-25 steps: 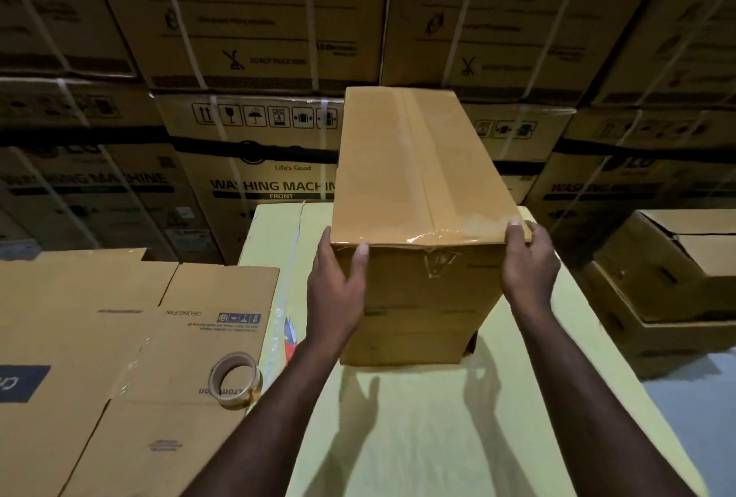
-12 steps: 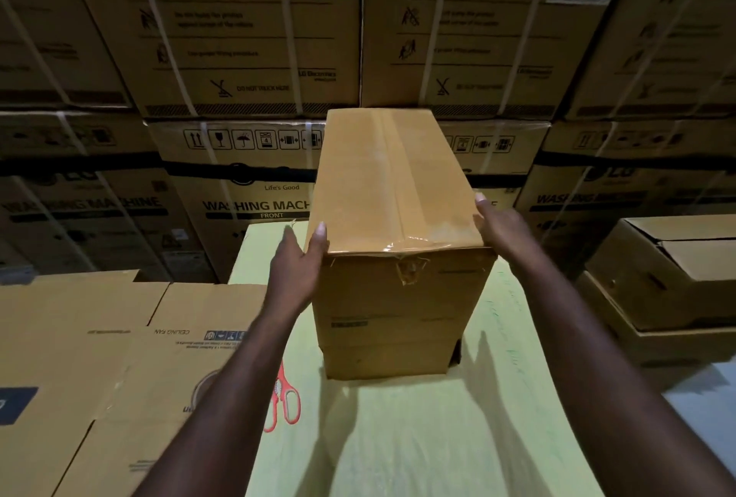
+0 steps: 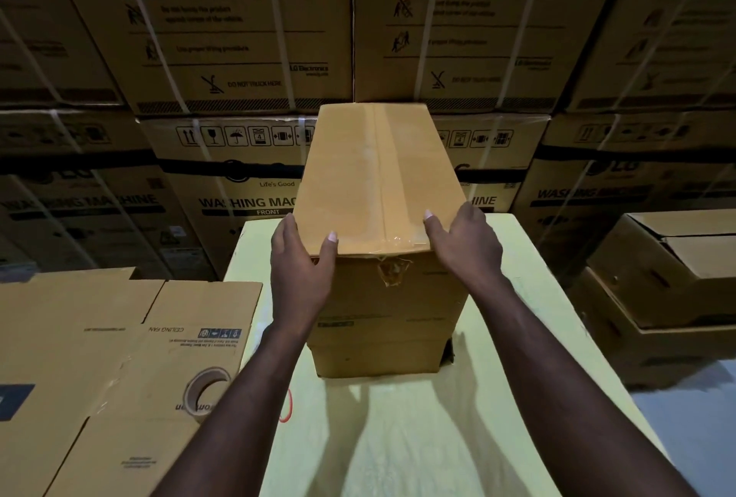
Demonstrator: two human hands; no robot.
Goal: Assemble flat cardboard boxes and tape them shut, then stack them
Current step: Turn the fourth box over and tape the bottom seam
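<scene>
A tall brown cardboard box [image 3: 382, 177], its top seam sealed with clear tape, stands on a lower box [image 3: 378, 357] on the yellow-covered table [image 3: 398, 437]. My left hand [image 3: 302, 277] lies against the box's near left corner, thumb on the top face and fingers straight along the left side. At the near right corner my right hand [image 3: 462, 241] rests its thumb on the top and lays its fingers over the right edge. A torn end of tape hangs down the front face. Flattened boxes [image 3: 119, 337] lie to the left with a tape roll [image 3: 207, 393] on them.
Red scissors [image 3: 287, 405] lie at the table's left edge, mostly hidden by my left forearm. Two open cartons [image 3: 677, 269] are stacked on the floor at the right. A wall of large washing machine cartons [image 3: 239, 58] stands close behind the table.
Both hands slid from the box's front corners up to its top edge, with thumbs now on the top face. The box has stayed in place; my view moved closer.
</scene>
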